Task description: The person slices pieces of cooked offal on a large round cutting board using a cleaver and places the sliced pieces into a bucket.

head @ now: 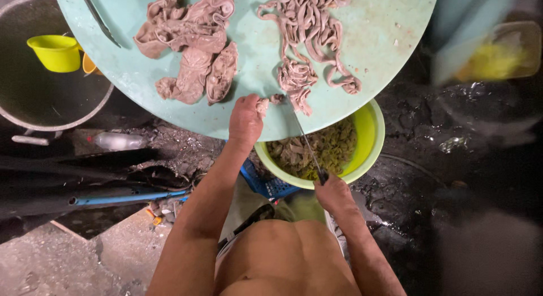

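The knife (308, 143) is long and thin, with a narrow grey blade and a dark handle. Its long axis runs on a slant: the handle sits low and to the right, over the rim of a bowl, and the tip points up and to the left, toward the near edge of the round surface (384, 24). The tip reaches a small pinkish piece of meat (270, 101) lying at that edge.

The right hand (334, 193) is closed around the knife handle, fingers wrapped tight. The left hand (246, 119) rests at the surface edge with its fingertips pressed down on the small piece of meat, just left of the blade tip.

Directly under the blade, tucked partly beneath the surface, sits a yellow-green bowl (370, 129) filled with chopped bits of the same pale brownish meat. A blue basket (266, 185) shows just beside it, lower left.

On the pale turquoise surface lie two heaps: a tangle of long, curled intestine strips (308, 30) just above the blade tip, and a pile of wider, folded pieces (189, 41) further left. A second dark blade (99, 18) lies near the upper left edge.

To the far left stands a large metal pot (34, 103) holding a yellow scoop (55, 51). The floor below is dark and wet, and a blurred container with something yellow (498, 58) sits at the right.
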